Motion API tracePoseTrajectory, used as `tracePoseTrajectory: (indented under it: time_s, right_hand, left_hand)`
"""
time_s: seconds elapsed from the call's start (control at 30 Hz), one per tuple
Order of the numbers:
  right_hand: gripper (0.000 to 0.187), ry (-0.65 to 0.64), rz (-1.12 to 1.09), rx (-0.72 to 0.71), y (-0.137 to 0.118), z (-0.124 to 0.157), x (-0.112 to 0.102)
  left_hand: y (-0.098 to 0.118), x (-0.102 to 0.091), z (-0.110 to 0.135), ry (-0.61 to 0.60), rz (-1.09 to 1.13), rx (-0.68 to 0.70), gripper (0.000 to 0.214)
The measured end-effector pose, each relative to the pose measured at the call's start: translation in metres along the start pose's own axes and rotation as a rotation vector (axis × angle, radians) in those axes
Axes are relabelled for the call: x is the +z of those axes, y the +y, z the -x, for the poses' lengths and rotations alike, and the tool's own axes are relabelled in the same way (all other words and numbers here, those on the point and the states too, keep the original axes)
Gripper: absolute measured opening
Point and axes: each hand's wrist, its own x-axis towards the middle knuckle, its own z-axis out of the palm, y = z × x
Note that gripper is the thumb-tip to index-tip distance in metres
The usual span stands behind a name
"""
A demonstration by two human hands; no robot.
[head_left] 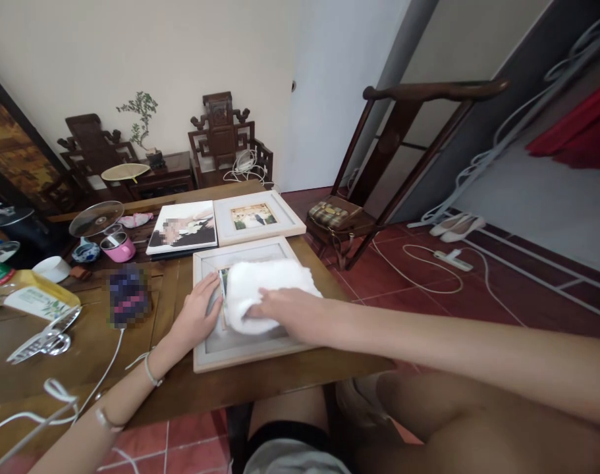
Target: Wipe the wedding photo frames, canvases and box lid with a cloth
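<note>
A pale wooden picture frame [204,359] lies flat at the near edge of the wooden table [280,378]. A fluffy white cloth [267,283] rests on its glass, and my right hand [290,313] presses down on the cloth's near side with fingers closed over it. My left hand [195,316] lies flat on the frame's left border, fingers stretched out, holding the frame still. Behind it lie a second framed photo [257,217] and a frameless photo print [184,227].
On the table's left stand a pink mug [119,249], a glass lid [96,218], a white cup [53,268], a yellow packet [37,296] and white cables [57,395]. A dark wooden chair [398,151] stands right of the table; carved chairs line the back wall.
</note>
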Motion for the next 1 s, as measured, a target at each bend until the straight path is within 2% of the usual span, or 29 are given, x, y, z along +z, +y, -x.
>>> tracePoseTrajectory:
  time_s: [0.1,0.23,0.33,0.47,0.6,0.8,1.0]
  right_hand:
    - [0.067,0.120,0.186,0.115,0.021,-0.019,-0.002]
    - [0.067,0.323,0.408,0.158,0.044,-0.036,-0.015]
    - [0.062,0.362,0.474,0.164,0.054,-0.043,-0.014]
    - [0.059,0.257,0.465,0.149,0.056,-0.049,0.006]
    - [0.052,0.199,0.421,0.116,0.039,-0.047,0.020]
    - [0.048,0.028,0.333,0.069,-0.009,-0.020,0.004]
    - [0.034,-0.174,0.169,-0.159,-0.042,0.018,-0.013]
  left_hand:
    - [0.000,-0.001,0.002,0.012,0.004,-0.013,0.044]
    - [-0.002,0.001,0.003,0.014,0.018,-0.014,0.044]
    - [-0.002,0.002,0.003,0.019,0.025,-0.009,0.043]
    - [0.000,-0.002,0.003,0.024,0.037,-0.018,0.044]
    - [0.000,-0.006,0.004,0.023,0.056,-0.015,0.045]
    - [0.001,-0.004,0.003,0.026,0.052,-0.027,0.045]
    - [0.006,-0.001,-0.001,0.024,0.057,-0.043,0.044]
